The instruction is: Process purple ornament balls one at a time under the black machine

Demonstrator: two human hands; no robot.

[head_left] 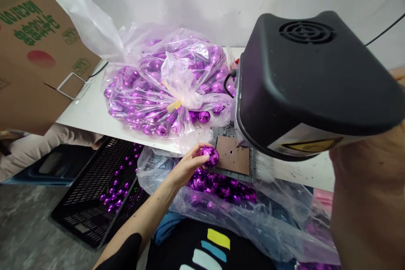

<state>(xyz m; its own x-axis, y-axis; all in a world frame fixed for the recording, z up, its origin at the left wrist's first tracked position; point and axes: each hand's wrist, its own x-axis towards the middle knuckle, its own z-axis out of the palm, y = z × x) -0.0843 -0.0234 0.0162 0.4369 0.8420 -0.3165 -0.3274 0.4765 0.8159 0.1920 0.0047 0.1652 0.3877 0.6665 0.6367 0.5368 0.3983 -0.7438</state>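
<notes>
White surface (90, 112), pale wall (202, 0) — left fingers (200, 161) clamped on a purple ball (210, 156) near a brown plate (234, 163); right fingers — can't tell.

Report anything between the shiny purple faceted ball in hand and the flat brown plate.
Nothing visible: the shiny purple faceted ball, in the left hand, appears at the left edge of the flat brown plate.

There is one black machine (310, 80), one cardboard box (41, 59), one brown plate (232, 161), and uncountably many purple balls (213, 157).
</notes>
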